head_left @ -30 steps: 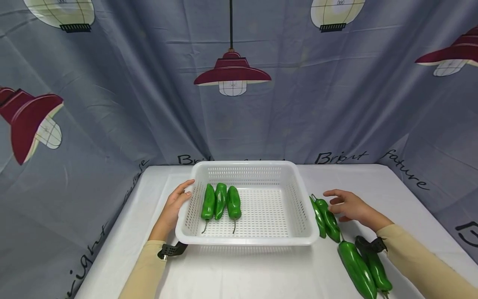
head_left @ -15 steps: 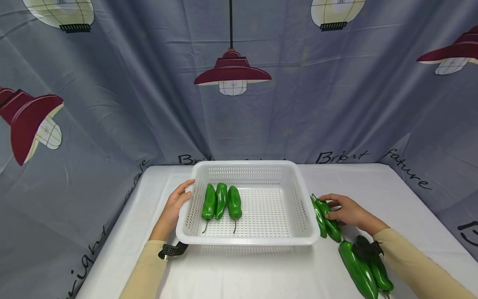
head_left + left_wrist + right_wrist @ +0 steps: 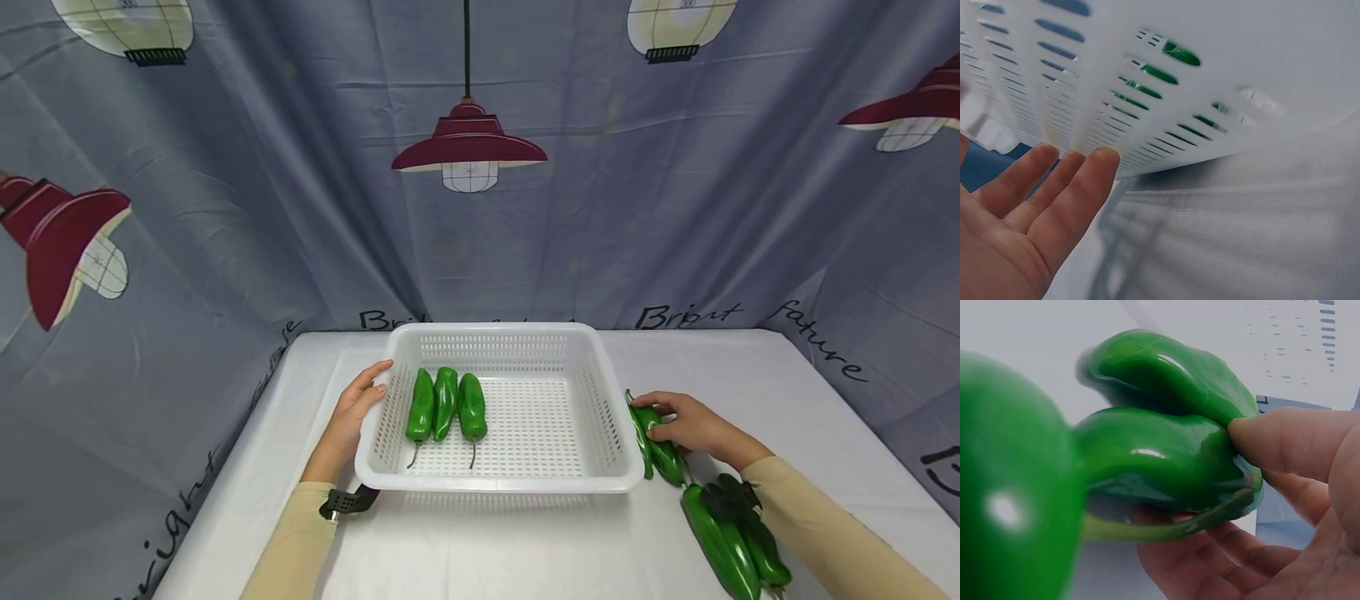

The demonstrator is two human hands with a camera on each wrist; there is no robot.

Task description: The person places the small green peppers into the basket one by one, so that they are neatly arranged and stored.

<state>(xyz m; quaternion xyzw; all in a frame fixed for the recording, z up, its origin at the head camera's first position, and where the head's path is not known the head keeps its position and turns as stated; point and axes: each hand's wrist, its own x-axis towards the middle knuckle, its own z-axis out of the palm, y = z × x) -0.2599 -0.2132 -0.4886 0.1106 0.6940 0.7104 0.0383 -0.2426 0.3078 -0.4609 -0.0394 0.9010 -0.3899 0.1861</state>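
Note:
My left hand [image 3: 356, 412] is at the left rim of a white slotted basket [image 3: 495, 483]. In the left wrist view its fingers [image 3: 1075, 200] lie nearly straight against the basket's outer wall. Right of the basket, my right hand [image 3: 690, 425] grips a green pepper [image 3: 666, 460]. The right wrist view shows the thumb on this pepper [image 3: 1141, 453], with the other fingers round its far side. A second green pepper [image 3: 1166, 369] lies alongside it, nearer the basket. Three green peppers [image 3: 446, 404] lie side by side in the basket's left half.
Two more green peppers [image 3: 720, 542] lie under my right wrist, close to the forearm. The white-covered table [image 3: 480, 558] meets a blue-grey curtain [image 3: 315, 208] printed with lamps at its back and sides.
My right hand has moved left and down onto the pepper, its fingers closing round it. The left hand and the basket stay where they were.

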